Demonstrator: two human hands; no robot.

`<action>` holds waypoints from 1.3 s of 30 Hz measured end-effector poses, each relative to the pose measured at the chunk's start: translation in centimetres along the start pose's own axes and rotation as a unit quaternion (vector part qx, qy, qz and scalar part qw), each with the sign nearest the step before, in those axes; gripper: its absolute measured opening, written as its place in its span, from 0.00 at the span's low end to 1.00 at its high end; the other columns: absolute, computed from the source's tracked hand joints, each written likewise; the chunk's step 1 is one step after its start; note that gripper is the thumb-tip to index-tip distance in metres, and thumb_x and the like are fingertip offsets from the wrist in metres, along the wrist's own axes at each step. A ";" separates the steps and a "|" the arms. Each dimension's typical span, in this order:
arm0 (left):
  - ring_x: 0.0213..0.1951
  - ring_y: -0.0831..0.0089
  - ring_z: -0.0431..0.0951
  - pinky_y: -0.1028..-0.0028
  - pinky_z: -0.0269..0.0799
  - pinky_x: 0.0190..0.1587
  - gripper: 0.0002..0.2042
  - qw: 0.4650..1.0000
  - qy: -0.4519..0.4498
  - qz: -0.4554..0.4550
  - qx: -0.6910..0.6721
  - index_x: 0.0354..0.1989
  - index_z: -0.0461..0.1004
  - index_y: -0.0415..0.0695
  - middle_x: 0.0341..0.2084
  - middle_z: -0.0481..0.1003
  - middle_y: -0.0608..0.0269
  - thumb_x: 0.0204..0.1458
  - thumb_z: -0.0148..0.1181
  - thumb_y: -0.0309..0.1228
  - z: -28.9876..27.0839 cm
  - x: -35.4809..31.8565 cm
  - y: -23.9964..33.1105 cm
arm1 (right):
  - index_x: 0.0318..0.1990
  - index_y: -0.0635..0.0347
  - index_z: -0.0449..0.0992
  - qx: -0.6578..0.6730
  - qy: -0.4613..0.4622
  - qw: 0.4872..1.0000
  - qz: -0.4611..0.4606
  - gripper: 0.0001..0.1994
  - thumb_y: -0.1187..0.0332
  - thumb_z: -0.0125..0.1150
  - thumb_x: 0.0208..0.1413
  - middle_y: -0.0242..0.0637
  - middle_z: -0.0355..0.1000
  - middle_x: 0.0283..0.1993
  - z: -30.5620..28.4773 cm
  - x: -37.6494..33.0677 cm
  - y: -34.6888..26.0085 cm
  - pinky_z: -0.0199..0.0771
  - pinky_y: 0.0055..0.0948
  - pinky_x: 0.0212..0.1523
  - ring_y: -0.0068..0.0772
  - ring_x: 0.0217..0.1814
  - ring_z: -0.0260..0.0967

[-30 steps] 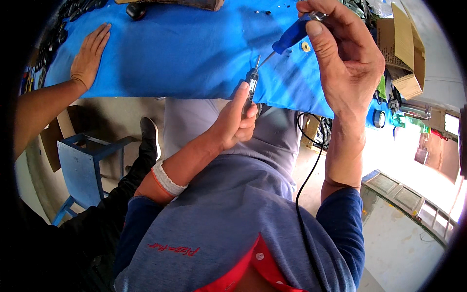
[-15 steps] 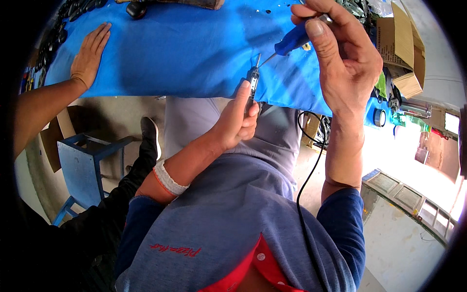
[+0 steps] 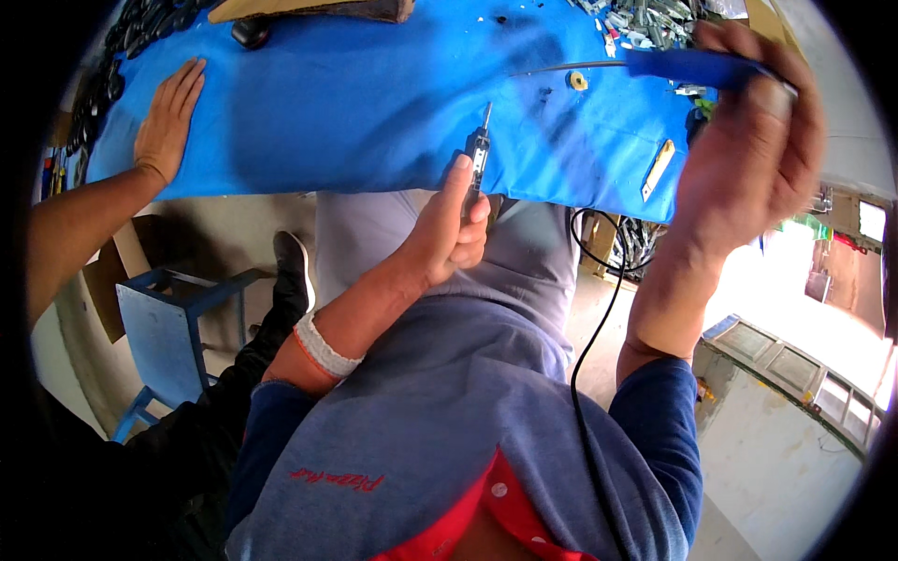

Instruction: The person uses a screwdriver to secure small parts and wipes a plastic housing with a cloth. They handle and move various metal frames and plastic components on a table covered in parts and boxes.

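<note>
My left hand (image 3: 444,229) is closed around a slim black device (image 3: 478,150) with a pale inner strip and a thin metal shaft at its top. It is held at the table's near edge, the shaft pointing away from me. Up on the right, my right hand (image 3: 748,159) is blurred by motion and grips a screwdriver (image 3: 692,70) by its blue handle. The screwdriver lies almost level, its long thin shank pointing left over the cloth, apart from the device.
Blue cloth (image 3: 355,112) covers the table. Another person's hand (image 3: 168,126) rests flat on its left side. Small parts (image 3: 655,23) are heaped at far right, near a yellow ring (image 3: 578,82) and a pale yellow strip (image 3: 659,170). A black cable (image 3: 585,365) hangs beside me; a blue stool (image 3: 164,327) stands left.
My right hand has swung right with the screwdriver, whose tip has left the device's side and now points left, nearly level. The left hand and its device have barely shifted.
</note>
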State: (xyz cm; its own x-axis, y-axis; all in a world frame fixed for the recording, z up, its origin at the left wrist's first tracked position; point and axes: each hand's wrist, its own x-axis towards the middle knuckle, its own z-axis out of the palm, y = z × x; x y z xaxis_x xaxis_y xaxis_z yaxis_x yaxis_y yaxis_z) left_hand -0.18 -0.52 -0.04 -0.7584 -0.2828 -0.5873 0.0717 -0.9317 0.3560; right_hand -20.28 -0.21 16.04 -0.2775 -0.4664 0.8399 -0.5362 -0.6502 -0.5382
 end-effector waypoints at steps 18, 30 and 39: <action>0.07 0.82 0.52 0.80 0.49 0.11 0.28 0.999 0.033 0.007 0.012 0.18 0.59 0.51 0.07 0.54 0.75 0.56 0.43 0.63 0.1 0.4 -0.4 | 0.33 0.55 0.63 0.173 0.223 0.907 0.313 0.18 0.49 0.45 0.63 0.30 0.54 0.22 -0.9 -4.3 1.4 0.52 0.26 0.19 0.24 0.20 0.50; 0.08 0.83 0.52 0.81 0.47 0.12 0.28 0.998 0.049 0.004 0.040 0.17 0.59 0.51 0.08 0.53 0.75 0.56 0.44 0.62 0.6 0.5 -0.4 | 0.19 0.50 0.50 0.218 0.174 0.917 0.285 0.24 0.46 0.38 0.64 0.30 0.48 0.14 0.1 -3.2 0.9 0.49 0.29 0.11 0.26 0.12 0.43; 0.08 0.82 0.52 0.79 0.47 0.12 0.28 0.999 0.034 0.006 0.028 0.18 0.58 0.51 0.08 0.53 0.75 0.56 0.43 0.63 0.5 0.6 -0.4 | 0.19 0.50 0.50 0.233 0.128 0.927 0.263 0.26 0.45 0.37 0.65 0.31 0.47 0.12 1.1 -3.3 0.1 0.53 0.30 0.09 0.27 0.10 0.45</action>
State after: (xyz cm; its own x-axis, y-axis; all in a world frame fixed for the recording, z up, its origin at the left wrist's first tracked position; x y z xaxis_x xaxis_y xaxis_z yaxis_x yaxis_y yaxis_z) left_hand -0.97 -0.17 -0.18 -0.7119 -0.3104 -0.6299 0.0423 -0.9143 0.4028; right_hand -18.53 0.60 13.14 -0.6143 -0.6742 0.4101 0.1136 -0.5898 -0.7995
